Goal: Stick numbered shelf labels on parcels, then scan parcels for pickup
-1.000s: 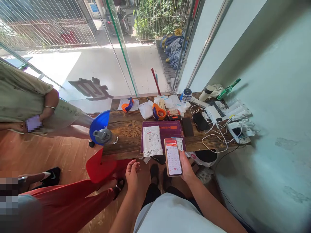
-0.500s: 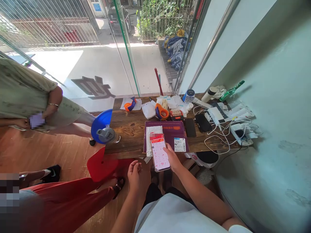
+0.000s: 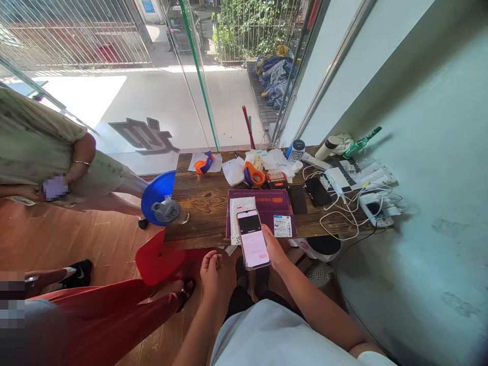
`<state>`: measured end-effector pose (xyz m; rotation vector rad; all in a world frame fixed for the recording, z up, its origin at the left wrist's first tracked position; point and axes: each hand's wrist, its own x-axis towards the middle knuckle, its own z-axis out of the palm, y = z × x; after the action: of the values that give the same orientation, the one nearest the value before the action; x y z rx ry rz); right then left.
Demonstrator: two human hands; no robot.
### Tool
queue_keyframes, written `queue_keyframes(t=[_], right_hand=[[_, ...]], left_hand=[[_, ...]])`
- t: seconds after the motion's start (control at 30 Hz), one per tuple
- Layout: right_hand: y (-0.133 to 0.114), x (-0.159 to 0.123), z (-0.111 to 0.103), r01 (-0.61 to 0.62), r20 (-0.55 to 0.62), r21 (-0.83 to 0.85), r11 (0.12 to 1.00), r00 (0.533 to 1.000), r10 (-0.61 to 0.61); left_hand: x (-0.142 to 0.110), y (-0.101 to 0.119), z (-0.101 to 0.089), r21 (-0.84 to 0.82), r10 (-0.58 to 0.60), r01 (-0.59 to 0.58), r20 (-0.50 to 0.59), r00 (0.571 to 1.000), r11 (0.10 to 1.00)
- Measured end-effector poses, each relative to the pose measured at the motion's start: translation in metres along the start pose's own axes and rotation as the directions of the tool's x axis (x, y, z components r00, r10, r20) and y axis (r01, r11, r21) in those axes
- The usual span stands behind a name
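Observation:
My right hand [image 3: 275, 250] grips a smartphone [image 3: 253, 239] with a lit screen, dark at the top and pale pink below, held over the near edge of a wooden table [image 3: 202, 203]. Under the phone lies a white labelled parcel [image 3: 240, 206] on a purple envelope [image 3: 267, 201], with a small white label [image 3: 282, 226] beside it. My left hand [image 3: 210, 274] hangs below the table edge, palm up, fingers loosely curled, holding nothing.
Tape dispensers [image 3: 252, 175], dark phones [image 3: 316, 192], white chargers and cables [image 3: 366, 203] crowd the table's far side. A grey-lidded bottle [image 3: 168, 212] stands at its left corner by blue and red stools. Two other people stand or sit at the left. A wall is close on the right.
My right hand carried the phone left, over the white parcel. Its screen changed from a red-and-white app page to a dark and pink one. The left hand barely moved.

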<state>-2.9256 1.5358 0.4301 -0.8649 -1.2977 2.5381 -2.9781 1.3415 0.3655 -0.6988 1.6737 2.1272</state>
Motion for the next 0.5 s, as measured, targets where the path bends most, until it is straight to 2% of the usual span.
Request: queue_keyframes(t=[0.23,0.5], right_hand=[[-0.0071,0.0012,0.0069,-0.021,0.006,-0.014,1.000,1.000,0.021],[-0.0031,0.0055,0.0054,-0.016,0.041,-0.034,0.999,0.999,0.017]], left_hand=[[0.0049,0.0004,0.0018,0.058,0.007,-0.008,0.021,1.000,0.998],[0.0051,0.0032,0.0071,-0.002,-0.020,0.020,-0.012,1.000,1.000]])
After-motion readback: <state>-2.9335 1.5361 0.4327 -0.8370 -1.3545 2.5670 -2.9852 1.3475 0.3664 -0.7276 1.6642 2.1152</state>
